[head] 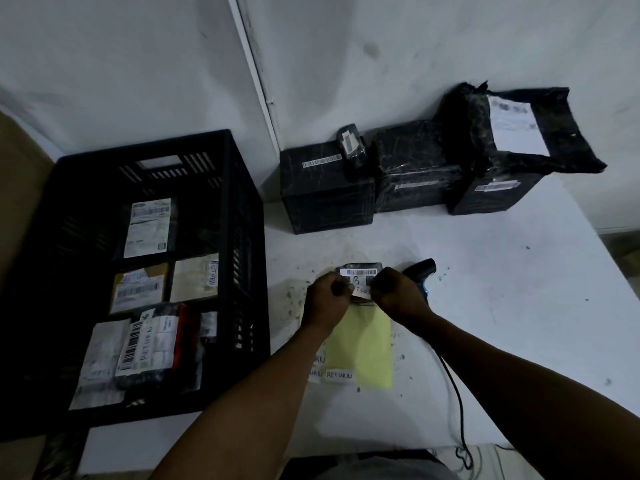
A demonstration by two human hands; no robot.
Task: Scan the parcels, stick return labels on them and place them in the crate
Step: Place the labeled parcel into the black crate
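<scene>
Both hands are curled on one small dark parcel [360,277] that lies on the white table [502,306], right in front of the person. The left hand [327,299] pinches its left edge. The right hand [398,294] pinches its right edge, and the fingers look bunched down on a white label [360,287] with writing on it. The writing is partly hidden, so it cannot be read for sure. I think the label is being pressed on now.

The parcel sits between the two hands, just past the knuckles. Its long side runs left to right, from one hand to the other. A barcode strip [358,272] shows along its far edge.

The black crate [242,237] is off to the left of the hands — on the left hand's side, so that hand is nearer to it. It already holds several parcels marked RETURN. The next move is likely a lift and a swing to the left, over the crate's near wall.

Under the wrists lies a yellow sheet [363,344] with more RETURN labels at its near end. The scanner [424,275] lies just past the right hand, touching or almost touching it. Farther away, beyond both hands, stand more black parcels [325,199] by the wall — those still wait.
</scene>
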